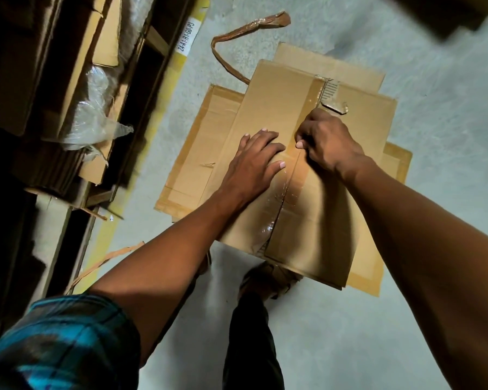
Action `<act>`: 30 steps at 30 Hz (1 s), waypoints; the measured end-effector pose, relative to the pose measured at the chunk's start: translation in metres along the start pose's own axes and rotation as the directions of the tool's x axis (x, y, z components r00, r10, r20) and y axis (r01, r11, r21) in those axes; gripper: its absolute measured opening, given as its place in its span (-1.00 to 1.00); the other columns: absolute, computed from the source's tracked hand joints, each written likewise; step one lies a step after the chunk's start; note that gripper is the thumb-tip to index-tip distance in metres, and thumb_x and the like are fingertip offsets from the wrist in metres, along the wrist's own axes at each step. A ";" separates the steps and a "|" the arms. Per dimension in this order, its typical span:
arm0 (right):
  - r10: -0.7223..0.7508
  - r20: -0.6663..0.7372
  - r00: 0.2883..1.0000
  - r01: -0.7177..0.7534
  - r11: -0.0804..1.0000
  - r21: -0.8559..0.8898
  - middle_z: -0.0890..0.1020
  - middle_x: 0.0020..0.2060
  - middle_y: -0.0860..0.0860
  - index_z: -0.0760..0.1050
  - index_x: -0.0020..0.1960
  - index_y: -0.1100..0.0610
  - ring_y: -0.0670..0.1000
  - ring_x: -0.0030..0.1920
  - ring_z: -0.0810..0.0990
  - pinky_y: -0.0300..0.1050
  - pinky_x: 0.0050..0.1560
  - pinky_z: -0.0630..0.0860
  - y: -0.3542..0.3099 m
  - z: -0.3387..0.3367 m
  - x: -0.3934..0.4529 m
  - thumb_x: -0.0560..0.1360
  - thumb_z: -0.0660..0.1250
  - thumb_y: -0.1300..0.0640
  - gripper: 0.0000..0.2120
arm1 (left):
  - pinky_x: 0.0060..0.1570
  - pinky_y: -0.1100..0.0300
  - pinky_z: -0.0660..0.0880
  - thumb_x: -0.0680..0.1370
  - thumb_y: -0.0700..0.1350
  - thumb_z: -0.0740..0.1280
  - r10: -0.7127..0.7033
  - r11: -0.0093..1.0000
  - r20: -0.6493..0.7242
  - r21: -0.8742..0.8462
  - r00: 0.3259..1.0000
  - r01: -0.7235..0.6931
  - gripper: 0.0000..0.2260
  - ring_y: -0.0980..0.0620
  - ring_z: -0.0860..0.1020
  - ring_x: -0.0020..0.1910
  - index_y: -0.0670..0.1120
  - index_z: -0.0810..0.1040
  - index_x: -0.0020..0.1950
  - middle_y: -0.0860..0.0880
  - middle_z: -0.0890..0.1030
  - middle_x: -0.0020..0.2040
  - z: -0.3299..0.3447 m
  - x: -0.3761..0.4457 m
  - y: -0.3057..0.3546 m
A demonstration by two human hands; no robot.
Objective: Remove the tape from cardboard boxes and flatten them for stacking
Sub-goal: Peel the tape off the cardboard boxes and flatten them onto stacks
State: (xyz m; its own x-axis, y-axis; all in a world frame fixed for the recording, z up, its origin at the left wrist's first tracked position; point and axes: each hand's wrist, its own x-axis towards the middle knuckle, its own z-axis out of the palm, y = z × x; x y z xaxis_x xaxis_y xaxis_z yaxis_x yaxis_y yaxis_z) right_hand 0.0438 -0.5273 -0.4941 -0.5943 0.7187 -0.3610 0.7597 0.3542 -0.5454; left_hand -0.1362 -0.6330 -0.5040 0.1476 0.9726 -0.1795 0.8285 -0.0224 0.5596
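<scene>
Head view, nearest first: a plaid sleeve (59, 342) and a dark trouser leg (251, 342) stand over the concrete floor (350, 333), where a cardboard box (268, 108) lies on top of flattened cardboard sheets (197, 147). On the box the left hand (254, 161) presses flat with its fingers straight just beside the taped centre seam, while the right hand (326, 142) has its fingers curled and pinching the brown tape (314, 91) on that seam. Farther off, a peeled tape strip (237, 38) lies crumpled on the floor, and racking (68, 94) with cardboard and plastic wrap runs along the left.
</scene>
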 end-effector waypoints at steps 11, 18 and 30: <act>-0.010 -0.064 0.998 0.014 0.998 0.061 0.57 -0.05 0.13 0.64 -0.02 0.18 0.18 -0.04 0.56 0.03 -0.01 0.53 0.006 0.005 -0.006 0.50 0.36 0.26 -0.90 | 0.40 -0.18 0.24 0.58 0.00 0.31 -0.020 0.999 0.008 -0.026 1.000 0.021 -0.73 -0.11 0.34 0.44 -0.09 0.56 0.22 -0.09 0.48 0.33 0.002 -0.002 -0.001; -0.004 0.021 1.000 0.003 0.999 0.035 0.50 -0.08 0.03 0.59 -0.10 0.12 0.13 -0.08 0.54 -0.07 -0.11 0.47 0.003 0.013 -0.016 0.42 0.30 0.35 -0.82 | 0.41 -0.15 0.21 0.59 0.00 0.31 0.008 1.000 0.030 -0.004 1.000 -0.008 -0.74 -0.10 0.35 0.44 -0.10 0.56 0.20 -0.08 0.49 0.32 0.005 -0.006 -0.006; 0.002 -0.183 0.983 0.016 0.995 0.096 0.53 0.05 0.09 0.59 0.09 0.15 0.08 0.03 0.54 -0.05 0.07 0.51 -0.003 0.037 -0.046 0.59 0.28 0.14 -0.84 | 0.47 -0.07 0.13 0.61 0.02 0.25 0.015 0.997 0.029 0.072 0.999 -0.017 -0.72 -0.09 0.28 0.50 -0.09 0.52 0.25 -0.08 0.44 0.40 0.012 -0.014 -0.010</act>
State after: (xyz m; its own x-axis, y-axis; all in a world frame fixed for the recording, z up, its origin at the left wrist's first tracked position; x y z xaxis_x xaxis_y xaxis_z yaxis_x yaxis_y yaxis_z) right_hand 0.0594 -0.5831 -0.5040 -0.5342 0.8168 -0.2177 0.7212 0.3061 -0.6214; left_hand -0.1402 -0.6496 -0.5169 0.1755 0.9650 -0.1950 0.8628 -0.0554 0.5024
